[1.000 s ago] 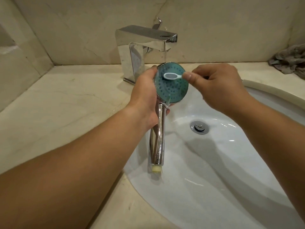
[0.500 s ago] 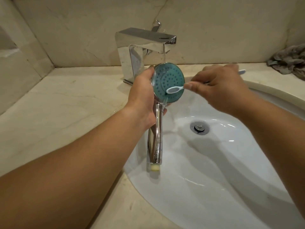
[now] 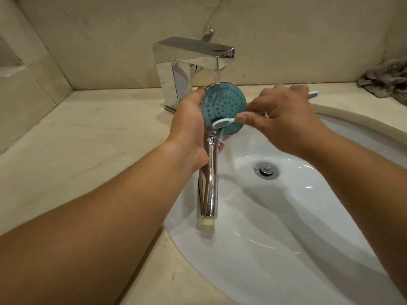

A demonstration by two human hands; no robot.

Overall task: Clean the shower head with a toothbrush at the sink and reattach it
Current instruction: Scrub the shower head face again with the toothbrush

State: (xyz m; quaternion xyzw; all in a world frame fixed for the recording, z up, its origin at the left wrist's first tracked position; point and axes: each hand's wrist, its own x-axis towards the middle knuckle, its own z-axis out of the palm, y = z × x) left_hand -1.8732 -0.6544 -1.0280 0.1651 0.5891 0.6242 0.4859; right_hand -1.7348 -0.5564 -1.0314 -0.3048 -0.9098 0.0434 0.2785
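A chrome shower head [image 3: 222,106] with a round teal nozzle face stands upright over the white sink [image 3: 297,227], its handle pointing down toward me. My left hand [image 3: 189,130] grips it at the neck, just behind the face. My right hand [image 3: 284,119] pinches a pale blue toothbrush [image 3: 221,123], whose head lies against the lower left of the teal face. The brush's handle end pokes out behind that hand. Water runs from the chrome faucet [image 3: 191,62] onto the top of the face.
A beige marble counter [image 3: 88,139] surrounds the sink, with marble walls behind and to the left. The drain plug [image 3: 266,169] sits in the basin's middle. A crumpled grey cloth [image 3: 387,81] lies at the back right corner.
The toothbrush head has travelled from the top of the teal face down to its lower left. My right hand followed it down. My left hand keeps the shower head almost still.
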